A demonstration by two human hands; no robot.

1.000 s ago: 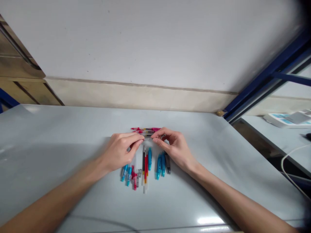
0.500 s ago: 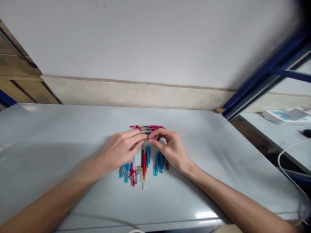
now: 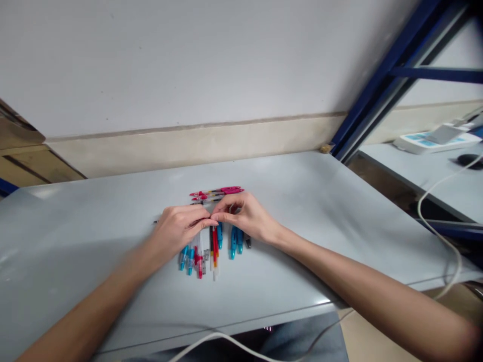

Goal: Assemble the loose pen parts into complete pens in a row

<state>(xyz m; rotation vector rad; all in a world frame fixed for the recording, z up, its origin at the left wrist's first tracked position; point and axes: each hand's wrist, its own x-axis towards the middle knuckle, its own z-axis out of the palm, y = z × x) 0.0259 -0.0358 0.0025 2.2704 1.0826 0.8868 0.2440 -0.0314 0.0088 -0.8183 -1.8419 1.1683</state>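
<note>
Compared with half a second back: view swung left and tilted, so the pale grey tabletop [image 3: 320, 211] now slopes down to the right, with more of the near edge and a white cable [image 3: 211, 342] below it showing. Hands shifted slightly toward the near left, fingertips still meeting over the pens. Pink-capped pens [image 3: 217, 193] unchanged in place, lying crosswise just beyond the fingers.

Left hand [image 3: 177, 234] curled palm down, thumb and forefinger pinched together; right hand [image 3: 247, 221] likewise curled, fingertips touching those of the left. Something thin and clear possibly nipped between them; cannot tell for sure what, too small and blurred. Directly beneath and toward the near side, a loose fan of short plastic pen parts: teal caps [image 3: 236, 241], red and orange refills [image 3: 215, 246], clear barrels, all lying flat on the table.

Plenty of bare tabletop left and right of the cluster; near edge close below the pen parts; far edge against a beige skirting strip [image 3: 188, 146] under a white wall [image 3: 188, 60]. To the right, a blue metal frame [image 3: 377, 80], beyond it a second grey surface [image 3: 415, 171] bearing a white and blue flat box [image 3: 430, 142]. At far left, brown wooden boards [image 3: 30, 166].
</note>
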